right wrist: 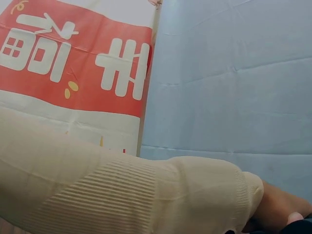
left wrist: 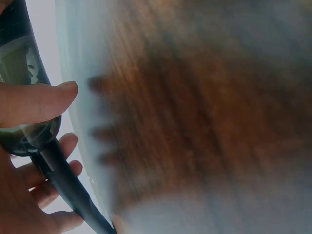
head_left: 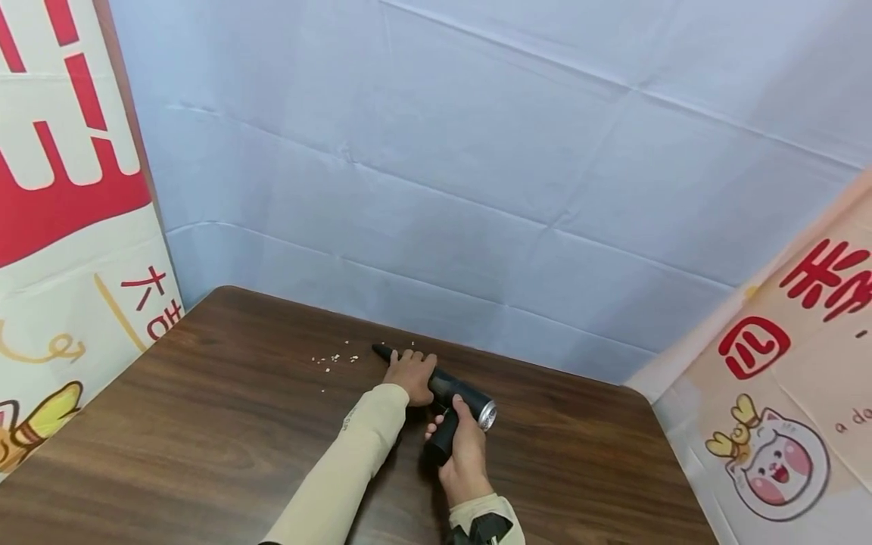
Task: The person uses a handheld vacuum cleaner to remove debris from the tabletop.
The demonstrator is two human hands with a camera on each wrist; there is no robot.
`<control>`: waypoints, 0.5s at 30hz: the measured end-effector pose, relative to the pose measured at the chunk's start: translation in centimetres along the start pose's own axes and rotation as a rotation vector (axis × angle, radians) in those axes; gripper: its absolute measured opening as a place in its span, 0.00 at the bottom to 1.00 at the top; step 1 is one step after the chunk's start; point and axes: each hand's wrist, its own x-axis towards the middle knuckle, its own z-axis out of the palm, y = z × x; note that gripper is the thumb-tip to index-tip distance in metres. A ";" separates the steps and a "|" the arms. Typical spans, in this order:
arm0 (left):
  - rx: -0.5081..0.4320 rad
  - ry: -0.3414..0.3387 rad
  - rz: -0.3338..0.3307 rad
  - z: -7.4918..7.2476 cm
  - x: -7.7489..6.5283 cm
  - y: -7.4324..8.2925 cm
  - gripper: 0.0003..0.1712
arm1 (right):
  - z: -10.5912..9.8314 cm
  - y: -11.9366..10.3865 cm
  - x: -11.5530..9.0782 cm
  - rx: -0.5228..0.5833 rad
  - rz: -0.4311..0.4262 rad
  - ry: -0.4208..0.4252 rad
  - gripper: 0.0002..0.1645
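A black handheld vacuum cleaner (head_left: pixel 465 391) with a silver rear end is held just above or on the brown wooden table; I cannot tell if it touches. My right hand (head_left: pixel 468 454) grips its handle. Near the front, my left hand (head_left: pixel 412 376) holds the vacuum, its thumb across the clear dust cup (left wrist: pixel 36 129) in the left wrist view and its other fingers beside the narrow black nozzle (left wrist: pixel 68 187). Pale crumbs (head_left: pixel 335 357) lie scattered left of the nozzle's tip. In the right wrist view mostly the left sleeve (right wrist: pixel 204 190) shows.
The dark wooden table (head_left: pixel 225 409) has a rounded back edge against a pale blue cloth (head_left: pixel 436 189). Printed cloths hang at the left (head_left: pixel 68 227) and the right (head_left: pixel 783 393).
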 end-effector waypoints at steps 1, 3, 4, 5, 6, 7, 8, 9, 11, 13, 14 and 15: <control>-0.004 0.001 0.006 0.0 0.1 0.0 0.32 | 0.0 0.0 0.0 0.002 -0.004 0.000 0.34; -0.010 0.001 0.016 0.4 0.5 -0.1 0.32 | 0.0 0.0 0.1 0.010 -0.010 0.002 0.35; -0.011 -0.002 0.015 0.4 0.6 -0.2 0.33 | 0.1 0.1 0.1 0.013 -0.011 0.003 0.35; -0.012 -0.005 0.015 0.5 0.7 -0.3 0.33 | 0.2 0.2 0.2 0.020 -0.010 0.002 0.35; -0.012 -0.010 0.015 0.5 0.8 -0.4 0.33 | 0.2 0.3 0.2 0.025 -0.011 0.001 0.35; -0.015 -0.013 0.017 0.5 0.8 -0.4 0.33 | 0.3 0.4 0.2 0.027 -0.011 0.005 0.36; -0.017 -0.015 0.018 0.6 0.9 -0.5 0.32 | 0.3 0.4 0.3 0.031 -0.011 0.005 0.36; -0.015 -0.022 0.016 0.5 0.9 -0.4 0.32 | 0.3 0.4 0.3 0.034 -0.010 0.006 0.36; -0.022 -0.026 0.017 0.3 0.8 -0.3 0.32 | 0.3 0.4 0.3 0.035 -0.009 0.003 0.37; -0.027 -0.019 0.020 0.1 0.8 -0.2 0.32 | 0.2 0.2 0.3 0.024 -0.010 0.001 0.37; -0.029 -0.017 0.021 0.0 0.8 -0.1 0.32 | 0.2 0.1 0.4 0.018 -0.010 -0.001 0.37; -0.028 -0.016 0.022 -0.1 0.7 0.0 0.32 | 0.0 -0.1 0.4 0.012 -0.010 -0.003 0.37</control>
